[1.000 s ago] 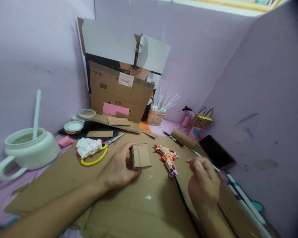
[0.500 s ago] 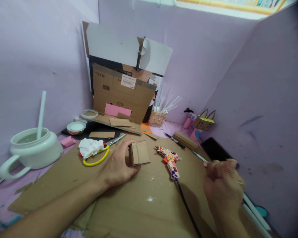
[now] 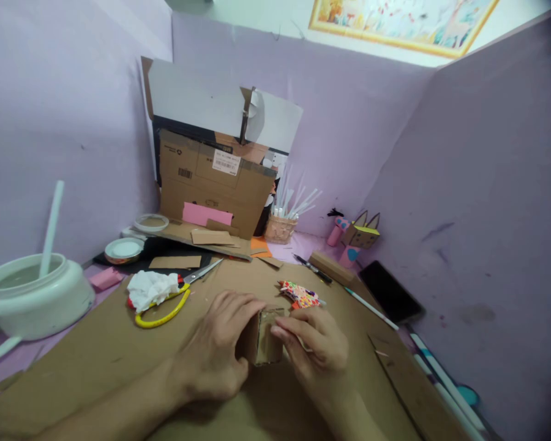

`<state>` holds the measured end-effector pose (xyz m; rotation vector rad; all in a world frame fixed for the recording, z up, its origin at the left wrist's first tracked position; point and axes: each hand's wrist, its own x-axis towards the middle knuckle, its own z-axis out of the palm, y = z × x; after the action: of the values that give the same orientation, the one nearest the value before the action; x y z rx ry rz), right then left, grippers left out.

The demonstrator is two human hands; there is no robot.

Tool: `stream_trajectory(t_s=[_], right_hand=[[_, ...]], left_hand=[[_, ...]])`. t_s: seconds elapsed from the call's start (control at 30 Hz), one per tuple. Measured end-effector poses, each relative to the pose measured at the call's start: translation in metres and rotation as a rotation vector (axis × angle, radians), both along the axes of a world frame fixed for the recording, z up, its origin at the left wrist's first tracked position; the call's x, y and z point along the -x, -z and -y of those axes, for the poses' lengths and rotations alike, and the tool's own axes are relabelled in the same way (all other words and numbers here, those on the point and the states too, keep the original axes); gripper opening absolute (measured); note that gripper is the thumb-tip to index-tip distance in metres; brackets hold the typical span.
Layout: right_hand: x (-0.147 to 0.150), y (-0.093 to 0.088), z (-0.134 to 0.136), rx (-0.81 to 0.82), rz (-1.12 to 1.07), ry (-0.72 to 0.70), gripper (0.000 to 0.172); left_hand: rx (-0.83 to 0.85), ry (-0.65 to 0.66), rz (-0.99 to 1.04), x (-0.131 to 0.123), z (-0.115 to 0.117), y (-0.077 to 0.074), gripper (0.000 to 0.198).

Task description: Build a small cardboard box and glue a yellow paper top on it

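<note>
My left hand [image 3: 215,352] and my right hand [image 3: 314,349] both grip a small folded cardboard box [image 3: 265,337], held between them just above the big cardboard sheet [image 3: 96,361] that covers the table. The left fingers curl over its top left side, and the right fingers press on its right face. Just behind the box lies a glue gun [image 3: 300,295] wrapped in colourful patterned tape, partly hidden by my right hand.
Yellow-handled scissors [image 3: 165,304] and a crumpled white tissue [image 3: 149,288] lie at the left. A white pot [image 3: 27,300] with a stick stands far left. Cardboard boxes [image 3: 211,177], a basket of white sticks [image 3: 280,226], a paper figure [image 3: 360,236] and a black phone [image 3: 390,291] sit behind.
My right hand has come in from the right and taken hold of the cardboard box. The box has moved nearer to me, and the view has tilted upward a little.
</note>
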<state>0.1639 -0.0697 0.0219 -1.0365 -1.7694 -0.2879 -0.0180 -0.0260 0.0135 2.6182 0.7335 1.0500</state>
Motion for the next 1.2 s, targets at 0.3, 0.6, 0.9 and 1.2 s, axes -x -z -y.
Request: stream_trajectory(t_s=[0.3, 0.6, 0.9, 1.2], right_hand=[[0.007, -0.006, 0.005, -0.092, 0.210, 0.142, 0.012], [0.010, -0.009, 0.009, -0.107, 0.327, 0.210, 0.014], [0.007, -0.005, 0.002, 0.081, 0.299, 0.082, 0.007], [-0.023, -0.001, -0.009, 0.220, -0.227, 0.333, 0.019]], left_hand=[[-0.074, 0.007, -0.095, -0.002, 0.006, -0.001, 0.080], [-0.099, 0.012, -0.105, -0.004, 0.010, -0.004, 0.078], [-0.136, 0.024, -0.112, -0.004, 0.007, -0.011, 0.073], [-0.112, 0.021, -0.042, 0.000, 0.001, -0.008, 0.076]])
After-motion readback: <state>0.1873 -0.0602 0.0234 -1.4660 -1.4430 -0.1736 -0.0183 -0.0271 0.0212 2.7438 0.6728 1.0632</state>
